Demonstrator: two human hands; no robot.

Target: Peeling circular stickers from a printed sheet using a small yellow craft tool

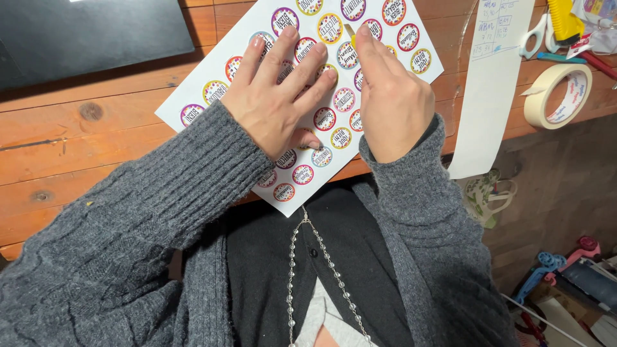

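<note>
A white sticker sheet (212, 74) covered with several round colourful stickers lies tilted on the wooden table (96, 122). My left hand (276, 96) rests flat on the sheet, fingers spread, pressing it down. My right hand (389, 96) sits to its right with the fingertips pinched at a small yellowish sticker (351, 35) near the sheet's upper middle. Both arms wear grey knitted sleeves. What lies under the right fingertips is mostly hidden.
A black panel (83, 32) lies at the back left. A long white paper strip (491, 83) hangs over the table edge on the right. Beyond it are a masking tape roll (558, 96), scissors (536, 35) and a yellow tool (564, 19). Toys lie on the floor (559, 263).
</note>
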